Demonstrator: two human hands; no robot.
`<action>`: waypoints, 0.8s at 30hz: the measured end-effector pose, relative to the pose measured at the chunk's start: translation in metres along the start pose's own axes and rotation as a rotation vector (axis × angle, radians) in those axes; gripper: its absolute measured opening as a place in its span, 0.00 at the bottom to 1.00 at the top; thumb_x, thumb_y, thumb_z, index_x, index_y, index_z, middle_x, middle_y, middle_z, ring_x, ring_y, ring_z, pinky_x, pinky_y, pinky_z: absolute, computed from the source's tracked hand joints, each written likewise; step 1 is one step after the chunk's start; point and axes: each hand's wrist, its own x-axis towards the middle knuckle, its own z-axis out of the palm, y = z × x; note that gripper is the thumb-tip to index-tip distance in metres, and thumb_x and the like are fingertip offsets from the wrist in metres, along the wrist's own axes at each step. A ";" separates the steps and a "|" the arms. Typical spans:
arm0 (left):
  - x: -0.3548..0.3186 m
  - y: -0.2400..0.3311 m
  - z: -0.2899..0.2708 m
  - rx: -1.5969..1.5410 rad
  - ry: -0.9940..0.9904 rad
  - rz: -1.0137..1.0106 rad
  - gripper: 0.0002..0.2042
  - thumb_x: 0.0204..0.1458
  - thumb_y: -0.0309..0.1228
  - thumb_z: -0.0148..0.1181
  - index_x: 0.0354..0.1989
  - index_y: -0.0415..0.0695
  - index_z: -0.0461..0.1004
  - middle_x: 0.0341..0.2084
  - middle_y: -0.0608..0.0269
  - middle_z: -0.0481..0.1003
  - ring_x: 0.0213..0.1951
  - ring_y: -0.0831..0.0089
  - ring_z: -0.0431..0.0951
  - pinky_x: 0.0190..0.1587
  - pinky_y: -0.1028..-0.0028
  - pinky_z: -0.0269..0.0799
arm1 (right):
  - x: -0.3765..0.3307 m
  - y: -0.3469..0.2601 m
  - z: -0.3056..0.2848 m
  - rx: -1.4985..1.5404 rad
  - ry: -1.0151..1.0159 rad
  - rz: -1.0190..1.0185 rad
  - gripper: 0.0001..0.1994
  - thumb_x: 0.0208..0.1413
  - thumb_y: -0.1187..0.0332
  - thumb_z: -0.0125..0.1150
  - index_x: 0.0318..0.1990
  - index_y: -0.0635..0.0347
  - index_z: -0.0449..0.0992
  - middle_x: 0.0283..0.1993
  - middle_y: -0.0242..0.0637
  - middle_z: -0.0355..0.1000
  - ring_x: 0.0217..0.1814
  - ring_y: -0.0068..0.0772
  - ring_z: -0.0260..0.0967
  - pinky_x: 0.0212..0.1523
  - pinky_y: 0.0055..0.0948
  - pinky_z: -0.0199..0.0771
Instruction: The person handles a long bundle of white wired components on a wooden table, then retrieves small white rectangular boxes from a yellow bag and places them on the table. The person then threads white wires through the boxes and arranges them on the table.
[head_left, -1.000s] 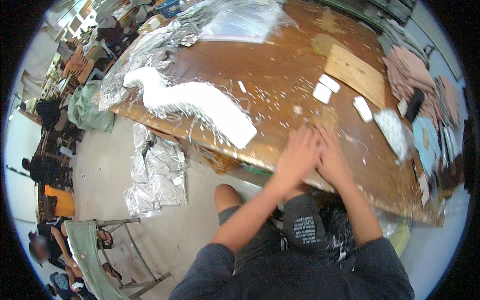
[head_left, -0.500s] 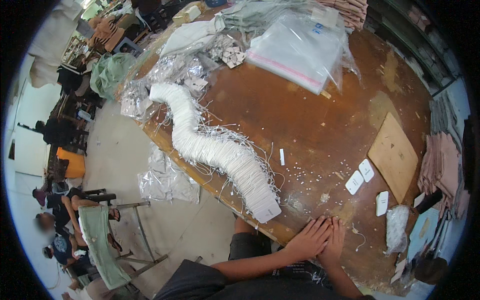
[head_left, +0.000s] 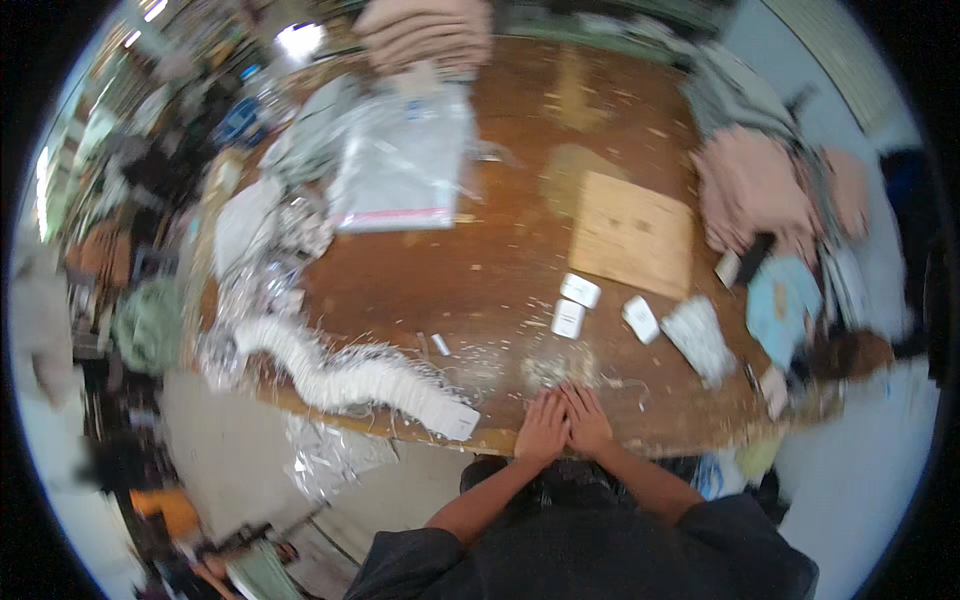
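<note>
Both hands flat at the near table edge, side by side and touching – white hang-tag row off to the left.
Left hand and right hand: fingers straight, lying close together, on the brown wooden table; undersides hidden, can't tell what's beneath the palms. Hang-tag row snakes along the near edge, strings fanning out, its end tag near the left hand but apart. White scraps lie between row and hands; a thin white string curls just right of the right hand. Beyond the hands: two loose white tags, a white tag stack – then a square wooden board.
</note>
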 end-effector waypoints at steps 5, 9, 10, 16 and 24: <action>0.003 -0.007 -0.017 -0.033 -0.100 0.118 0.29 0.64 0.43 0.43 0.70 0.43 0.52 0.70 0.45 0.47 0.71 0.41 0.41 0.69 0.44 0.41 | -0.012 -0.014 0.007 -0.023 0.060 0.145 0.36 0.52 0.61 0.58 0.68 0.65 0.57 0.75 0.45 0.48 0.77 0.50 0.41 0.73 0.51 0.44; 0.006 -0.020 -0.022 0.003 -0.185 0.262 0.29 0.64 0.49 0.44 0.72 0.56 0.51 0.72 0.45 0.42 0.71 0.34 0.35 0.68 0.39 0.37 | -0.030 -0.026 0.016 0.115 0.086 0.348 0.37 0.50 0.64 0.63 0.67 0.64 0.56 0.76 0.45 0.46 0.77 0.49 0.44 0.74 0.50 0.42; 0.004 -0.022 -0.020 0.037 -0.234 0.275 0.29 0.64 0.51 0.44 0.73 0.60 0.51 0.72 0.45 0.42 0.71 0.33 0.34 0.68 0.38 0.36 | -0.037 -0.036 0.021 0.135 0.130 0.413 0.37 0.50 0.64 0.63 0.68 0.64 0.56 0.76 0.46 0.46 0.77 0.49 0.44 0.73 0.50 0.43; -0.002 -0.025 -0.025 0.288 -0.470 0.433 0.30 0.64 0.57 0.37 0.73 0.63 0.49 0.74 0.47 0.33 0.71 0.34 0.26 0.67 0.35 0.25 | -0.067 -0.116 0.047 0.209 0.353 0.769 0.37 0.50 0.64 0.65 0.67 0.64 0.56 0.74 0.49 0.47 0.75 0.53 0.47 0.71 0.49 0.50; 0.006 -0.010 -0.044 0.274 -0.663 0.367 0.36 0.60 0.65 0.32 0.74 0.64 0.45 0.74 0.48 0.25 0.71 0.38 0.19 0.67 0.38 0.16 | -0.079 -0.147 0.062 0.248 0.541 0.902 0.32 0.50 0.65 0.65 0.63 0.65 0.62 0.69 0.50 0.55 0.71 0.53 0.52 0.67 0.47 0.58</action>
